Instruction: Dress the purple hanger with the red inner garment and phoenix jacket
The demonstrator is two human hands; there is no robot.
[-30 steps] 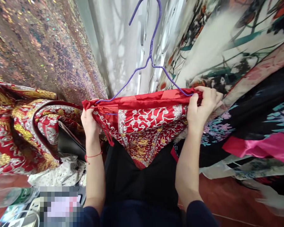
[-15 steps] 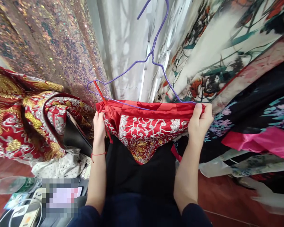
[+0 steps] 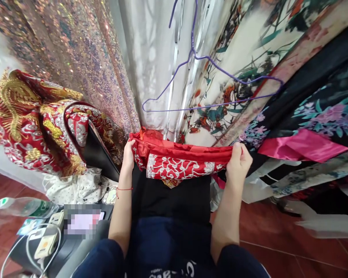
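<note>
A red embroidered garment (image 3: 176, 164) with silver patterns is stretched between my two hands at waist height. My left hand (image 3: 128, 156) grips its left end, where the red lining bunches up. My right hand (image 3: 238, 162) grips the right end. Above the garment a purple wire hanger (image 3: 211, 83) hangs bare, apart from the cloth and in front of pale curtains and printed robes.
A sequinned fabric (image 3: 75, 58) hangs at left. A red and gold embroidered garment (image 3: 31, 119) is draped over a dark chair (image 3: 100, 154). Floral black and pink robes (image 3: 307, 127) hang at right. A water bottle (image 3: 20, 206), power strip (image 3: 49, 239) and cables lie at bottom left on red floor tiles.
The red garment has come off the purple hanger and dropped lower in my hands. The hanger has swung up and to the right, now bare.
</note>
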